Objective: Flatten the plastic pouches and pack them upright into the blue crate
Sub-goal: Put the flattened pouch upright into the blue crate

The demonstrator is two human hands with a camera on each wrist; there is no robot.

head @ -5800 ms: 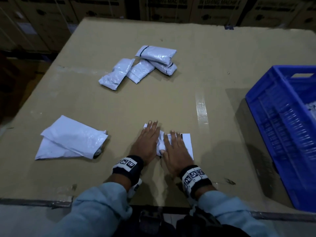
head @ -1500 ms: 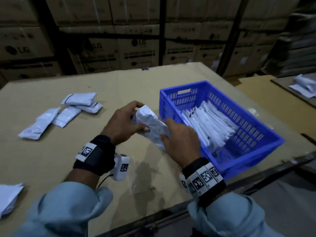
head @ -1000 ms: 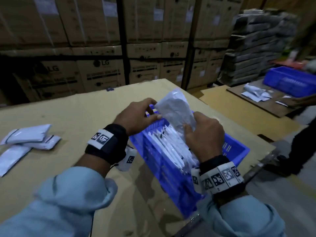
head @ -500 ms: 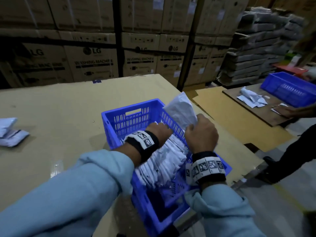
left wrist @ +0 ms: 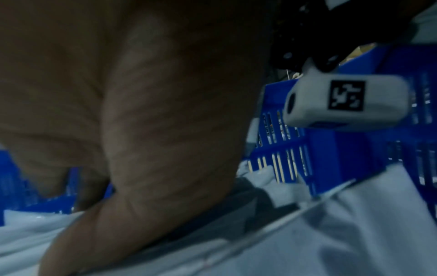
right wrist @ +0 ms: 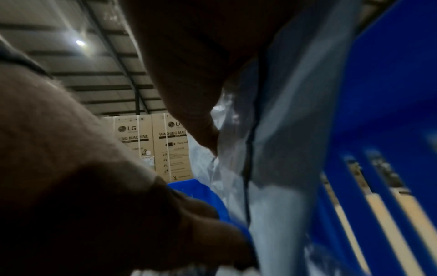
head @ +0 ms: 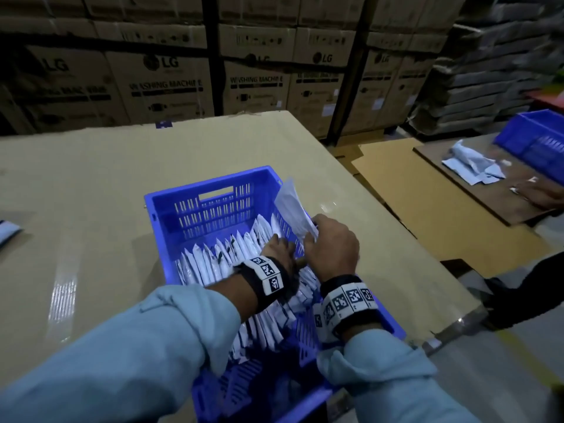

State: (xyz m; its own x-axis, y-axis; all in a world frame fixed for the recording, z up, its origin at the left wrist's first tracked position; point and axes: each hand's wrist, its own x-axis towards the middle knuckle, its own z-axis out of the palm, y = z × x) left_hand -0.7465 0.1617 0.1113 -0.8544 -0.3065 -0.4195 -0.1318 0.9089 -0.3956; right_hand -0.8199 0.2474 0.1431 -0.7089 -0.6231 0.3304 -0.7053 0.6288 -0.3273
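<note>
The blue crate [head: 207,181] stands on the cardboard-covered table, right in front of me. A row of flattened white pouches [head: 219,257] stands upright inside it. My left hand [head: 276,244] reaches into the crate and presses against the row; its palm rests on the packed pouches [left wrist: 331,233] in the left wrist view. My right hand [head: 316,235] grips one flattened white pouch [head: 291,206] by its lower end. That pouch stands upright, close to the crate's right wall [right wrist: 390,93], and shows as a pale sheet [right wrist: 283,149] in the right wrist view.
One loose pouch [head: 7,233] lies at the table's left edge. Stacked cartons [head: 164,83] line the back. To the right, another board carries a second blue crate [head: 537,141] and loose pouches [head: 470,163], with another person's hand [head: 540,193] on it. The table's right edge runs close beside my crate.
Both hands carried the flattened pouch from the table over to the crate. The left hand let go and went onto the packed row; the right hand has since lowered the pouch toward the right wall.
</note>
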